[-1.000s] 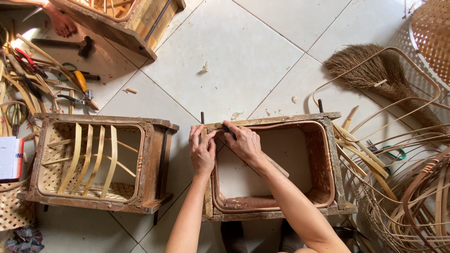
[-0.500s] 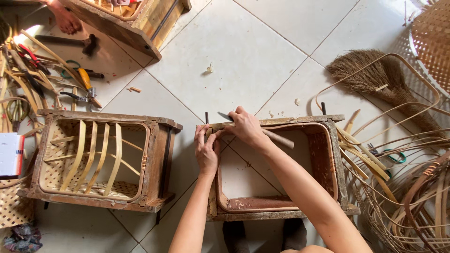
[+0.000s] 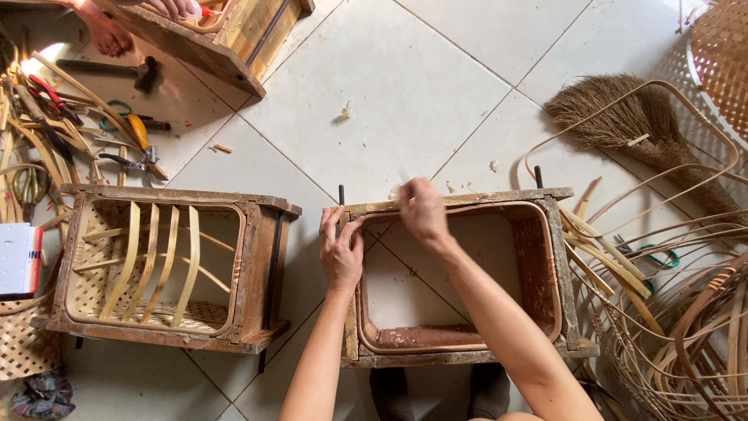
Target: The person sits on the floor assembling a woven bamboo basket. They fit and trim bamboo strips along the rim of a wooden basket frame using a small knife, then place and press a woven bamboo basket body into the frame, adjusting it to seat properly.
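Both hands work the wooden frame [image 3: 562, 273] at lower centre: left hand [image 3: 341, 251] presses flat on its corner, right hand [image 3: 422, 210] pinches the top rail's cane strip [image 3: 499, 209].

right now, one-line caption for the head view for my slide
Two bare hands, left hand and right hand, press on the top rim of an open rectangular wooden frame mould on the pale tiled floor.
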